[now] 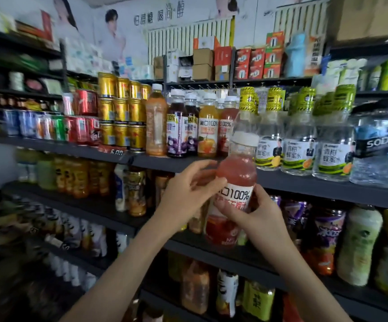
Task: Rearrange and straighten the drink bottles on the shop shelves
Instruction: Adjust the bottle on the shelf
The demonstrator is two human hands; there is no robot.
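Held bottle: a pink juice bottle [237,173] with a white cap and a white label reading 100%, up in the air in front of the shelf [188,165], its cap tipped toward one o'clock.
Left hand: the left hand [188,194] comes in from seven o'clock, fingers curled, thumb and forefinger gripping the bottle's left shoulder.
Right hand: the right hand [261,219] sits at five o'clock of the bottle, thumb laid across the label, the other fingers wrapped round behind it.
Row behind: at eleven o'clock of the held bottle stand a red juice bottle [226,133], an orange juice bottle [208,135] and a grape juice bottle [176,135], upright, side by side and touching.
Further left: a tall amber tea bottle [156,126] just beside the grape juice, then stacked gold cans [121,112] at ten o'clock.
To the right: clear honey water bottles [297,149] with yellow-green wrapped caps at two o'clock, and a big soda bottle [376,149] at three o'clock.
Below: more drink bottles crowd the lower shelves, too blurred to name.
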